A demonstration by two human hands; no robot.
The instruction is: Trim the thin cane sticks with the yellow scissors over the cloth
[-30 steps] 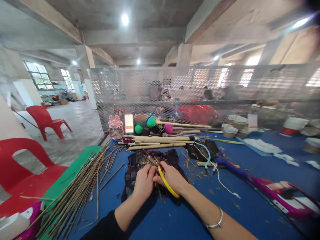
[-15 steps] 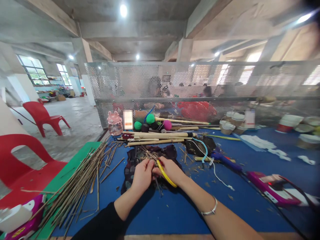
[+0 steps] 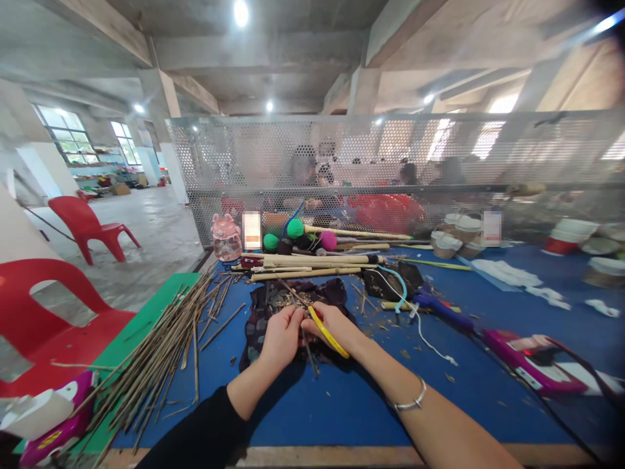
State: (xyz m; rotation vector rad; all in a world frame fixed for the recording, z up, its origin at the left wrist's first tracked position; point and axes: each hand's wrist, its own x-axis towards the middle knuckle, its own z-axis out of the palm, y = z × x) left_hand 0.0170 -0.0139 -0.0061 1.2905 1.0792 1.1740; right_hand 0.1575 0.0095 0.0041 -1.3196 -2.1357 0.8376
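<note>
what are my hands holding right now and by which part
Right hand: scissors, by the yellow handle. Left hand: seemingly a stick, pinched in the fingertips; where along it can't be told.

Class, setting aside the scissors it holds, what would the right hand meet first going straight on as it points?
Most likely the fingertips of the left hand, just across from the right hand with its yellow-handled scissors; depth between them is hard to judge.

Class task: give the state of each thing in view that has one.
Yellow scissors: in right hand, blade gap unclear
Thin stick: at left hand, partly hidden
Dark cloth: spread, rumpled, littered
Stick pile: loose, fanned out
Pink bottle: upright, lid on
Red chairs: upright
Ceiling lights: lit
</note>
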